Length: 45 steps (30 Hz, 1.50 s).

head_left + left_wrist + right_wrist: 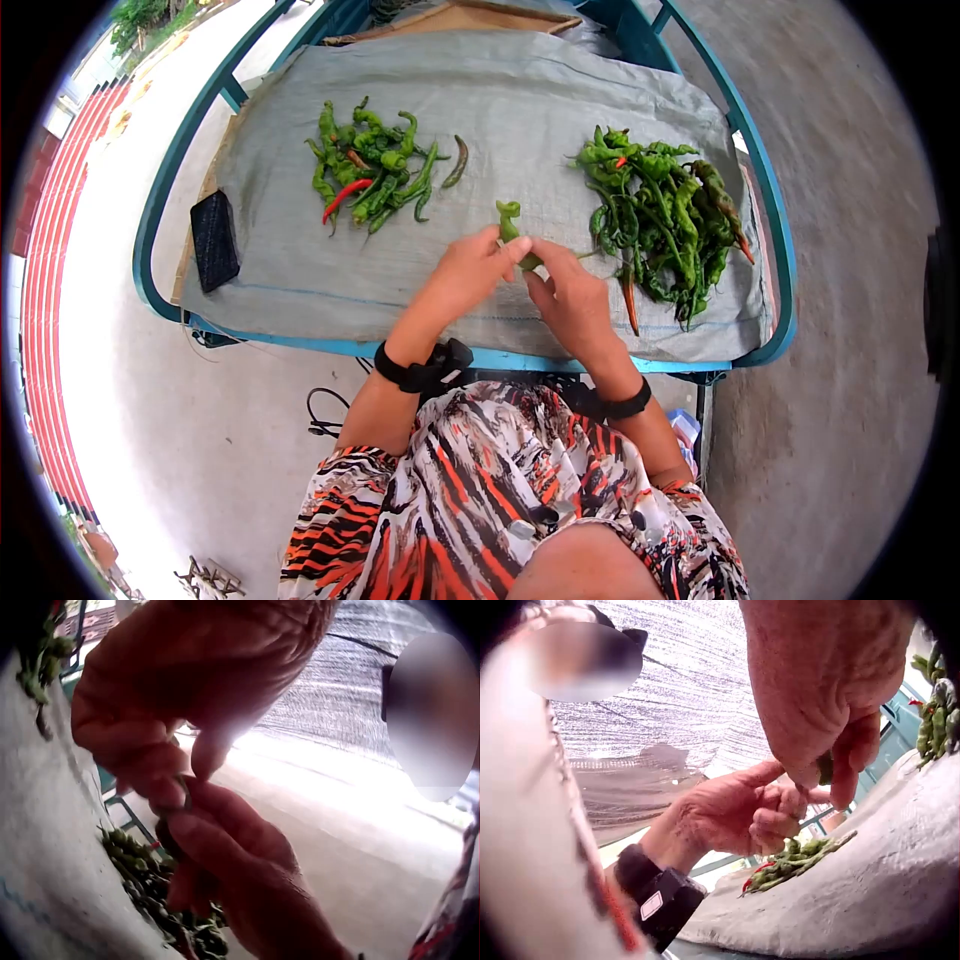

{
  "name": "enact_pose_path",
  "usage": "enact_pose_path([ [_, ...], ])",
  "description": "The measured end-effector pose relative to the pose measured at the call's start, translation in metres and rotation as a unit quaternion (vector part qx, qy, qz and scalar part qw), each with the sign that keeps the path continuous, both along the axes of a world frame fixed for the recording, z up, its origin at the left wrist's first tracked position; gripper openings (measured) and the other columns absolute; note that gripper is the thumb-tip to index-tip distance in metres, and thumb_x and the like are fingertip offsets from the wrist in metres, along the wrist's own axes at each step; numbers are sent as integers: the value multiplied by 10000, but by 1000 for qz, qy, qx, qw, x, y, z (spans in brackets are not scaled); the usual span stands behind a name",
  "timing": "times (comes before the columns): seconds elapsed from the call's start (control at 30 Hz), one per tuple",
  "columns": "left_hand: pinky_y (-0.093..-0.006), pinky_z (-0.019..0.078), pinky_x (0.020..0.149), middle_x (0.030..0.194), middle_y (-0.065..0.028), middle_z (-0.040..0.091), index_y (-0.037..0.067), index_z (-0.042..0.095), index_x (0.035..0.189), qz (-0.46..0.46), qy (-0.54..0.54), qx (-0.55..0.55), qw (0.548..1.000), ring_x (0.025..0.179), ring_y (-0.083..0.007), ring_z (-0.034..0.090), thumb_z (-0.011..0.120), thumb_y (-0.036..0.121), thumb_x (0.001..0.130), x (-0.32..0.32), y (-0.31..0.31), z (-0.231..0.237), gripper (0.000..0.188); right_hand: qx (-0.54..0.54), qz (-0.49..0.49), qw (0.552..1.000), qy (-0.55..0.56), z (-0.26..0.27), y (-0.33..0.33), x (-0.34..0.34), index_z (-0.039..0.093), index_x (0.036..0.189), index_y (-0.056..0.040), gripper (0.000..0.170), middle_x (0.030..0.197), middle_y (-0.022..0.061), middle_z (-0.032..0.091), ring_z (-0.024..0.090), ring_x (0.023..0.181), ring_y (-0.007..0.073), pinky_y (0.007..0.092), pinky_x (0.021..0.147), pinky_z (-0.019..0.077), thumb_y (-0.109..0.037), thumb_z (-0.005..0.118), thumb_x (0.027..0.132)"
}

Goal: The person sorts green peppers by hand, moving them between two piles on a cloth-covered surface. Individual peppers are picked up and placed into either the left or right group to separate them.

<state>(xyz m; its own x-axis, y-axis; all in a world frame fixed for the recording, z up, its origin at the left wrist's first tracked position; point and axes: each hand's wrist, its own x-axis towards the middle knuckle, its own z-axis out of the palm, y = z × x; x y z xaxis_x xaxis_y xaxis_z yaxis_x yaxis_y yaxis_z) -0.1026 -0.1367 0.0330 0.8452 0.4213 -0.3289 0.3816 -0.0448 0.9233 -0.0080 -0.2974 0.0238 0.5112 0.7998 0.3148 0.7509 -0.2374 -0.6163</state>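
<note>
A curled green chili pepper [508, 222] is held between both hands over the middle of the grey woven sheet [430, 300]. My left hand [468, 270] pinches it with thumb and fingers from the left. From the other side my right hand [574, 303] grips its lower end, the fingertips of both hands close together. In the left wrist view the right hand [240, 859] and left hand [195, 682] meet at the pepper, mostly hidden by fingers. A bit of green pepper [826, 768] shows between the right hand's fingers in the right wrist view.
To the left lies a smaller heap of green peppers [375, 165] with a red one [345, 198]; a single dark pepper [457, 162] lies beside it. A larger heap [665, 215] is at right. A black patterned object [214, 241] sits at the left edge. Teal rails [768, 240] surround the sheet.
</note>
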Motion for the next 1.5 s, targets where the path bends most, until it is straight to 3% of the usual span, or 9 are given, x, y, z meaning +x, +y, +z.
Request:
enact_pose_path([
  [0.23,-230,424,548,708,0,604,32,604,957,214,-178,-6,961,582,-68,523,593,289,998,-18,23,3,261,62,-138,989,-1,5,-21,24,602,1258,-158,419,1264,88,609,669,761,213,332,656,555,-26,674,867],
  [0.33,-230,441,584,801,-28,639,16,558,1231,299,-206,32,931,630,-77,551,588,251,1002,-31,44,0,329,-45,-242,969,-12,7,-37,36,607,1214,-138,359,1212,99,611,667,813,245,349,697,535,-51,665,871],
  [0.47,-259,470,685,1142,-107,642,33,45,1569,421,-231,-10,877,790,-120,600,564,181,1002,-37,45,7,783,-130,-263,952,-91,-15,-48,50,615,1138,-162,259,1135,71,641,669,872,318,438,727,524,-152,655,882],
  [0.57,-267,480,702,1177,-106,635,12,230,1531,434,-233,25,870,809,-132,613,568,152,983,-34,40,-1,658,-156,-271,948,-64,-24,-50,55,622,1076,-171,201,1034,49,669,670,871,316,445,710,520,-157,649,877],
  [0.8,-255,480,731,1116,-63,656,81,557,1348,85,-115,27,989,831,-109,625,578,144,976,-15,13,-3,378,-164,-275,947,-31,-23,-42,55,639,1004,-137,131,962,65,697,669,853,321,426,698,502,-118,638,875],
  [0.9,-273,494,709,1061,-69,661,94,583,1323,-27,-124,-1,992,786,-116,633,606,174,957,-6,-3,-15,375,43,-244,968,38,-25,-42,53,661,989,-100,121,911,44,689,650,733,215,334,646,492,-70,666,872],
  [1.1,-275,497,681,1027,-75,654,86,629,1278,-70,-85,-103,989,761,-113,642,632,208,952,6,-26,-2,349,105,-86,978,156,0,-27,11,670,985,-67,154,730,-52,560,443,591,18,193,539,356,4,710,854],
  [1.27,-271,496,680,1117,-103,614,58,664,1187,-5,-101,-12,995,770,-129,661,629,188,950,3,-11,-22,273,73,-52,979,181,2,-24,20,657,1068,-46,204,1001,66,607,508,594,117,250,573,433,-80,711,874],
  [1.5,-367,532,784,1268,-159,540,52,646,1178,202,-35,237,950,872,-251,678,646,144,908,-30,22,-19,285,-173,-173,969,-40,-29,-22,54,562,1317,-118,430,1418,171,505,668,1005,367,471,854,535,-201,648,903],
])
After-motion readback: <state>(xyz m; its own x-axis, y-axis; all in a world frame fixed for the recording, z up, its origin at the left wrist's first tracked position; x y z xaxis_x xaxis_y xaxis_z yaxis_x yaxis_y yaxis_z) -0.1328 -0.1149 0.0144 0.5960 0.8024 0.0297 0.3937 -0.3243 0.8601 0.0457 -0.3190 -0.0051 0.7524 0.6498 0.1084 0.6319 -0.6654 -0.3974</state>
